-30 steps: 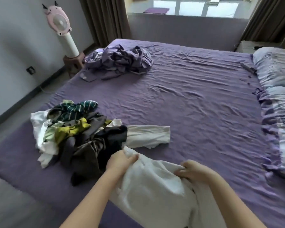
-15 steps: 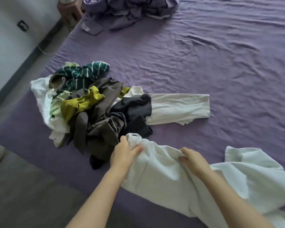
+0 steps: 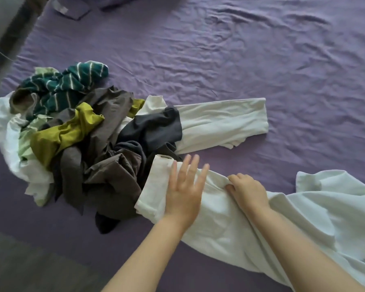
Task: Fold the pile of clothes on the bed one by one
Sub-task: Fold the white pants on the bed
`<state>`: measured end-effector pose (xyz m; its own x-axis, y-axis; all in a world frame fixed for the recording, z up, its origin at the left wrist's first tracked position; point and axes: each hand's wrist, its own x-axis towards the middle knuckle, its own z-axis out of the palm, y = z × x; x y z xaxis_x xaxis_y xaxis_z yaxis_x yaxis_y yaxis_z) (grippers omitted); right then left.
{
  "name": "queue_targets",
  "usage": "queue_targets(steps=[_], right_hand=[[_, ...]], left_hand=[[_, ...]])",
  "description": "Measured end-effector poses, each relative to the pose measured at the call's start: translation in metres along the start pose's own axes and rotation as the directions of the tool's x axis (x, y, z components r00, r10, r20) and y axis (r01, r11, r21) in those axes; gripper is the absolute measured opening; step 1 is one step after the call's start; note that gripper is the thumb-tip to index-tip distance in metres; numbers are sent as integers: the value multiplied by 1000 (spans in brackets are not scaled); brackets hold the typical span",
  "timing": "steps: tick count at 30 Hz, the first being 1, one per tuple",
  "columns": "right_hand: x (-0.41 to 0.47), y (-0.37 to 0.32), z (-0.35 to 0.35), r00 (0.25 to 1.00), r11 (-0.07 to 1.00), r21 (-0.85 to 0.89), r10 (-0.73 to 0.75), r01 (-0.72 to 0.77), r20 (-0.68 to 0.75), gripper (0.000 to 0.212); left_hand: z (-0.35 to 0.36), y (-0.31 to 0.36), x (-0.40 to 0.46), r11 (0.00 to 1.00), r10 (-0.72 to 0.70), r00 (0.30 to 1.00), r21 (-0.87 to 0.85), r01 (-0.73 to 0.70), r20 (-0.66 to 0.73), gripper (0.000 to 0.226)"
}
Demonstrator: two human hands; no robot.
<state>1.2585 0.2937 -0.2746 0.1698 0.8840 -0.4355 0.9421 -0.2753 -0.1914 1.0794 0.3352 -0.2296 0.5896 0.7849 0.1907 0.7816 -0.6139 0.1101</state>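
Smoothing the white garment (image 3: 230, 228) on the bed (image 3: 261, 60) beside the pile (image 3: 76, 140), we press our flat, open left hand (image 3: 183, 192) outward while the right hand (image 3: 247, 188) pinches the waistband taut, avoiding wrinkles.

White garment (image 3: 230, 224) spread rumpled on bed (image 3: 261, 66); mixed clothes pile (image 3: 76, 133) touching its left end.

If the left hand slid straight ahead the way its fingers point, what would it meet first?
Probably the long pale sleeve stretched across the purple bedsheet; the left hand lies flat on the white garment, fingers pointing toward it.
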Motion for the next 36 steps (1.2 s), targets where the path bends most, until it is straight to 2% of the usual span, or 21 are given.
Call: queue_targets(steps=[2,4,6,10,13,15,17,19,21,23,25,27,28,30,32,34,36], right_hand=[[2,3,1,1000,999,-41,-27,28,13,19],[5,10,0,998,993,-100,-65,66,19,17],[10,18,0,995,983,-156,-91,94,27,24],[16,22,-1,998,985,-160,-56,57,16,31],[2,29,-9,993,985,-133,-114,110,-24,32],[-21,42,-18,980,984,-85,-163,154,-111,41],[-52,61,-23,960,987,-35,-163,159,-226,53],[-85,82,-18,953,991,-18,-132,132,-272,59],[-114,103,-11,954,994,-2,-105,109,-280,54],[-135,123,-6,940,991,-27,-132,130,-316,37],[-151,142,-4,926,991,-16,-126,129,-357,40],[-161,164,-6,905,994,7,-97,109,-414,43],[-165,176,-9,895,995,17,-79,96,-439,44],[-172,199,-14,881,996,49,-40,71,-472,49],[-175,220,-20,872,996,61,-27,65,-488,55],[-174,241,-26,885,996,82,8,34,-466,44],[-169,265,-28,898,985,170,106,-36,-426,28]], left_hand=[[16,18,-10,989,147,950,-48,-139,276,49],[33,15,-20,994,105,819,-37,-101,564,66],[52,3,-28,995,88,752,-14,-103,653,78],[66,-2,-28,990,70,733,43,-134,677,82],[63,3,-26,992,46,719,55,-116,694,82],[58,9,-23,992,15,721,81,-99,693,84],[50,23,-17,993,-52,723,112,-34,689,85],[40,47,-13,992,-112,726,116,45,679,79],[33,76,-9,996,-84,746,49,69,660,67],[25,105,-4,992,-1,808,-99,74,590,58],[18,132,3,968,80,908,-248,27,411,48],[18,154,9,934,125,953,-356,-19,276,38],[19,160,14,915,128,955,-403,-10,269,31],[20,172,26,862,74,943,-497,104,326,17],[26,180,34,850,25,916,-490,191,400,15],[34,187,42,868,40,913,-467,169,405,15],[39,198,51,875,79,896,-461,149,438,18]])
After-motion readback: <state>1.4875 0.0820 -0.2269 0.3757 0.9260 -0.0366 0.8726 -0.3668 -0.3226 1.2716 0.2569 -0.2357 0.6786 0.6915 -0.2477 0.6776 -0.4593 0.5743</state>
